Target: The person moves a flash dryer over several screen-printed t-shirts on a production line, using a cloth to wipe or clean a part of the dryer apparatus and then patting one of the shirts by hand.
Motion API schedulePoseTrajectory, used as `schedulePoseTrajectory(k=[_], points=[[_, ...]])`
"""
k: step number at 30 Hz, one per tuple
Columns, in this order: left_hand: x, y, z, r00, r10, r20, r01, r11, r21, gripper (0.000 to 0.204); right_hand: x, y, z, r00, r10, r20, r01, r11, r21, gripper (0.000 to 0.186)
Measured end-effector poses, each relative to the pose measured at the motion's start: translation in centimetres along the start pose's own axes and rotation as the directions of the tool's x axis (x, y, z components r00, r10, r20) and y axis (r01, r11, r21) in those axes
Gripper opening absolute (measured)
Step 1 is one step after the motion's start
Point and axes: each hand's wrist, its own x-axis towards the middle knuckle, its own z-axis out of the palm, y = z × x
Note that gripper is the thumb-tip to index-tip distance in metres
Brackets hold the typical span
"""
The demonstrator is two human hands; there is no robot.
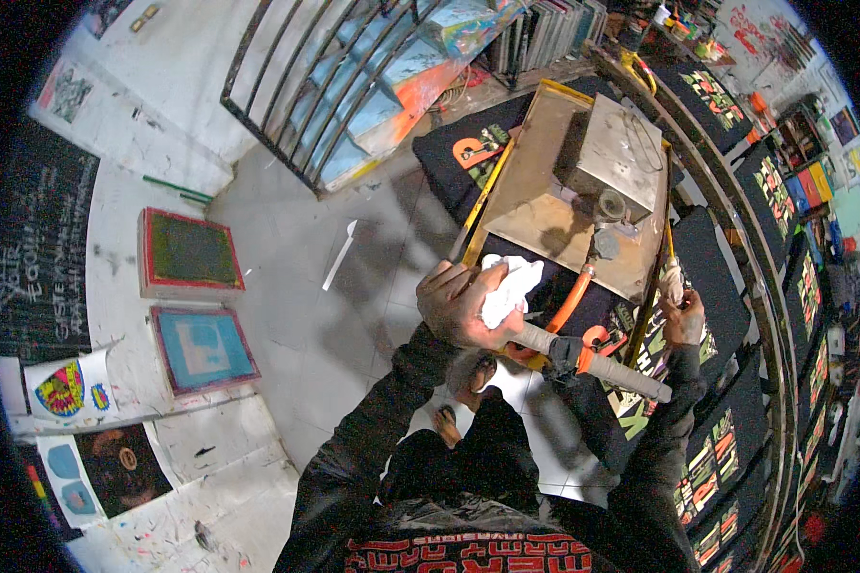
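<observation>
The left hand [457, 304] holds a bunched white cloth [512, 288] near a yellow-edged metal panel [535, 225] that carries a metal box [623, 143]. The right hand [684, 321] grips a pale wrapping [672, 283] at the panel's right side. A taped bar [626, 375] and an orange tube [569, 301] show between them. Black printed shirts [719, 283] fill the right; framed screens [204, 350] stand along the left wall [177, 134].

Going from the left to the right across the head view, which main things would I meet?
Blackboard, blue panel, white strip, left hand, orange tube, right hand.
</observation>
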Motion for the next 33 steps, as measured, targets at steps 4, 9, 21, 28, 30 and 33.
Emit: schedulePoseTrajectory(k=[4,9,21,28,30,33], points=[[-1.6,-3.1,4.1,0.956,-0.165,0.243,0.235,0.927,-0.293,0.05,1.8,1.3,-0.6,1.0,-0.003,-0.022,0.005,0.994,0.109,0.029],[-1.1,-3.5,2.9,0.899,0.037,0.436,0.004,0.996,-0.093,0.047,1.0,2.4,0.7,0.998,-0.001,-0.071,0.029,0.919,0.393,0.031],[-1.6,-8.2,1.9,0.943,-0.165,0.29,0.192,0.979,-0.066,0.051,2.2,-0.2,2.7,0.993,0.019,-0.114,0.004,0.981,0.196,0.04],[0.8,-6.6,5.3,0.985,-0.097,0.141,0.114,0.986,-0.119,0.041,4.5,-1.7,2.4,0.989,0.017,-0.149,0.034,0.941,0.336,0.023],[0.7,-5.7,6.5,0.993,-0.106,0.045,0.111,0.987,-0.12,0.039,6.0,-1.9,1.7,0.971,-0.186,-0.151,0.195,0.979,0.054,0.021],[1.6,-5.6,8.9,0.992,-0.114,-0.055,0.106,0.986,-0.132,0.035,7.6,-1.7,0.6,0.969,-0.207,-0.135,0.206,0.978,-0.022,0.023]])
